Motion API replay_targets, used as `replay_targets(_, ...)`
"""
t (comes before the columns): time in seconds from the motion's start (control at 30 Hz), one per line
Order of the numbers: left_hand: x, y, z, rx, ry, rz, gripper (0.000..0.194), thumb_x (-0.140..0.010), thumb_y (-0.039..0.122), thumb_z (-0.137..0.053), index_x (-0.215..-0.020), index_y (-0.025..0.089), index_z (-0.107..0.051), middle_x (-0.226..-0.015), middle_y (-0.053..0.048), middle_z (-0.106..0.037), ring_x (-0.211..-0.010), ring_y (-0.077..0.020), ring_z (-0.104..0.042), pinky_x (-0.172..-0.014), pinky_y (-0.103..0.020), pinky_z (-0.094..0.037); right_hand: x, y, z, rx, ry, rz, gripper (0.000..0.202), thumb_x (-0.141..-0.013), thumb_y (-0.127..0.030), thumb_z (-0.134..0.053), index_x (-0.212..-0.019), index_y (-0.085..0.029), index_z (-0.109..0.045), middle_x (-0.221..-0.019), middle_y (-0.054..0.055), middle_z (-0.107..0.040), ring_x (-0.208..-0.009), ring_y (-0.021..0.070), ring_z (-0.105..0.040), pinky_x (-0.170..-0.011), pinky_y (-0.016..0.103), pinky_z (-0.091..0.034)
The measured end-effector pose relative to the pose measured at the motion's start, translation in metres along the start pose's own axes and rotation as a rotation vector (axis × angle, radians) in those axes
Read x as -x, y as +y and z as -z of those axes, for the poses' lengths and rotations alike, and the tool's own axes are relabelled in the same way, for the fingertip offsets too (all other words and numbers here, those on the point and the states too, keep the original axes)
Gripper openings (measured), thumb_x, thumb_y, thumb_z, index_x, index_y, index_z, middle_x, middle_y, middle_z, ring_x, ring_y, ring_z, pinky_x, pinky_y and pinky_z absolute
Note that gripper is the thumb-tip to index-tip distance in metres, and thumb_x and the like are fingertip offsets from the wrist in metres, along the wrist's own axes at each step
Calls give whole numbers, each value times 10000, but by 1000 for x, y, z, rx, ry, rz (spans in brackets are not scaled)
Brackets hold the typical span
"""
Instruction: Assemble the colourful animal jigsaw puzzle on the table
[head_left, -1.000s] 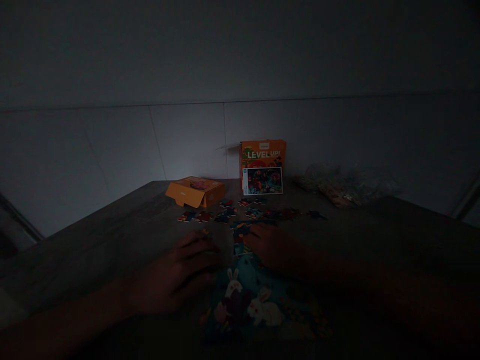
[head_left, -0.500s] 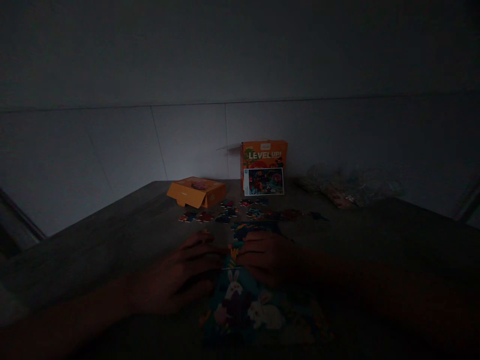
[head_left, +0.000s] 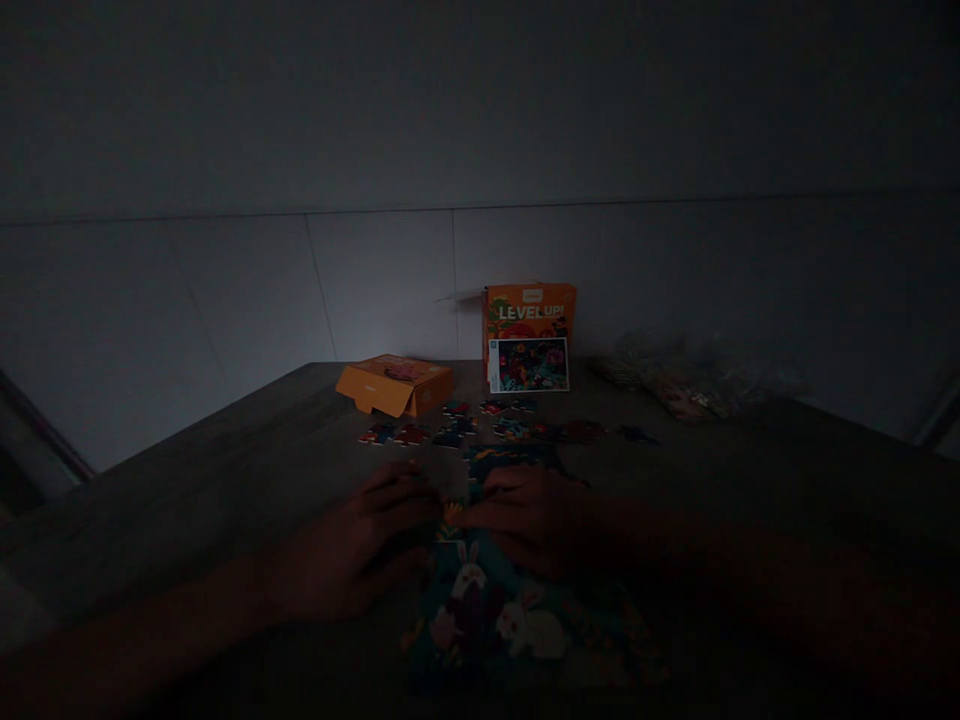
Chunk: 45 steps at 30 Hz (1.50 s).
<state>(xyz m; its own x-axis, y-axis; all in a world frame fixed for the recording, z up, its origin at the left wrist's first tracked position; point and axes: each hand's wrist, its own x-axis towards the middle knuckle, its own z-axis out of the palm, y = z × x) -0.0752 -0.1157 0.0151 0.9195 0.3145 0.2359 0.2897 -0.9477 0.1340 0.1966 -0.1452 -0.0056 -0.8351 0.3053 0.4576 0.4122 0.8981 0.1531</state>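
The scene is very dark. A partly assembled jigsaw puzzle with white rabbits on teal lies in front of me. At its upper left edge is a puzzle piece with an orange-yellow flower, a thin pale gap showing under it. My left hand reaches in from the left, fingers bent, tips at the piece's left side. Across the upper puzzle lies my right hand, its fingertips on the piece's right side and its palm covering part of the puzzle. A dark blue puzzle section shows beyond my right fingers.
Several loose puzzle pieces lie in rows across the grey table. Behind them are an open orange box, an upright orange box with a picture card leaning on it, and clear plastic bags at right.
The flower piece has shifted slightly left and down, and my right fingertips have moved left with it. My left hand stays in nearly the same place.
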Motion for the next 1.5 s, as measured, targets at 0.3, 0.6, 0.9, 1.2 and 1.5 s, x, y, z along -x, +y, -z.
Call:
replay_targets(0.3,0,-4,-3,4,52,24,366,-902,127,-516,-1246,236,-571,-1197,-74,-611,-1162,-268,-515,-975,-449,-465,1,-1,3,26,-62,-39,438,-915,-146,-432,-1341,-140,-534,-923,115,-631,-829,201,-561,-646,286,-468)
replay_targets(0.6,4,2,5,37,-20,-69,564,-614,105,-579,-1166,218,-563,-1166,-82,-575,-1114,-309,-523,-1017,-497,-428,3,1,-4,-16,33,-58,352,-913,-114,-416,-1227,-119,-575,-889,104,-627,-839,203,-544,-679,302,-481)
replay_targets(0.9,4,0,10,158,-94,-194,564,-570,158,-577,-1130,215,-536,-1139,-88,-580,-1059,-302,-540,-1005,-507,-428,2,3,-5,-34,29,-29,292,-914,-118,-430,-1136,-103,-618,-877,111,-649,-847,204,-545,-724,317,-478)
replay_targets(1.2,1,-1,17,266,-136,-265,463,-555,154,-573,-1014,218,-554,-1035,-69,-627,-955,-279,-575,-957,-501,-426,3,6,-8,-61,40,-3,278,-880,-96,-466,-1106,-102,-629,-951,116,-687,-886,208,-559,-776,343,-495)
replay_targets(1.5,1,3,19,263,-108,-258,321,-686,220,-654,-1002,215,-594,-1010,-62,-653,-959,-262,-594,-991,-489,-407,3,5,-7,-47,22,-2,276,-878,-109,-477,-1103,-105,-636,-983,109,-684,-875,206,-557,-778,339,-490)
